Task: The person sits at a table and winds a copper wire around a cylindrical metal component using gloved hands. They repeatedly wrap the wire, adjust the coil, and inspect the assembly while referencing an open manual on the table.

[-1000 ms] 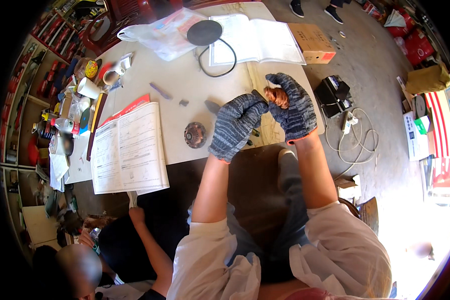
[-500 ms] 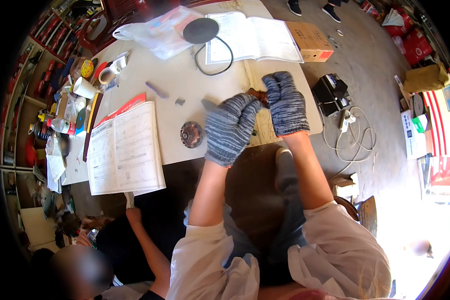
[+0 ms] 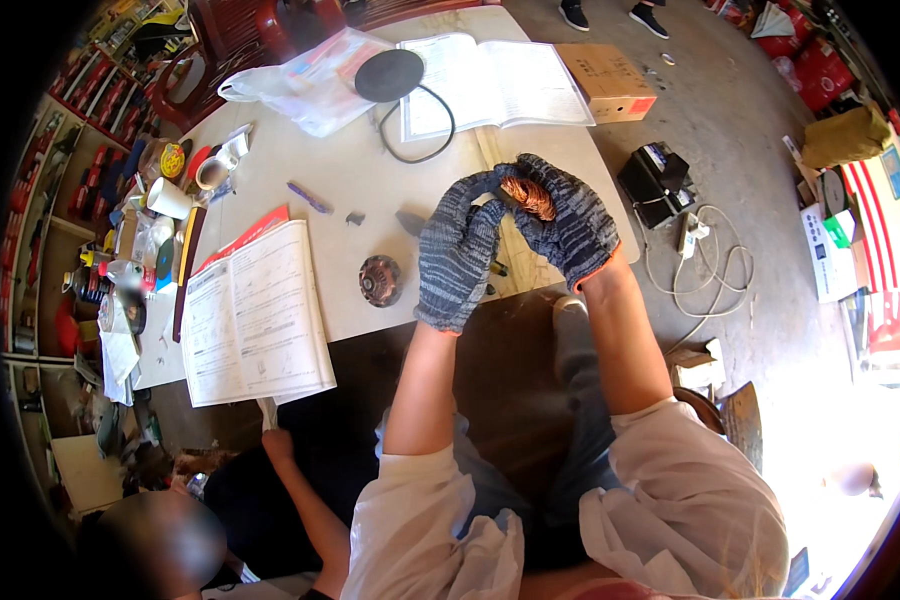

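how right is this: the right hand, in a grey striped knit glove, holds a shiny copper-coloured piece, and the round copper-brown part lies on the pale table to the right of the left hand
Wrong side: the head view shows the round copper-brown part on the pale table to the left of the left hand. The rest stands.

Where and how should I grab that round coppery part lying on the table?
Take the round coppery part by opposite sides of its rim, probably from above and the right: its outline is circular, its edge looks free, it sits apart from the papers, and the left hand is on its right.
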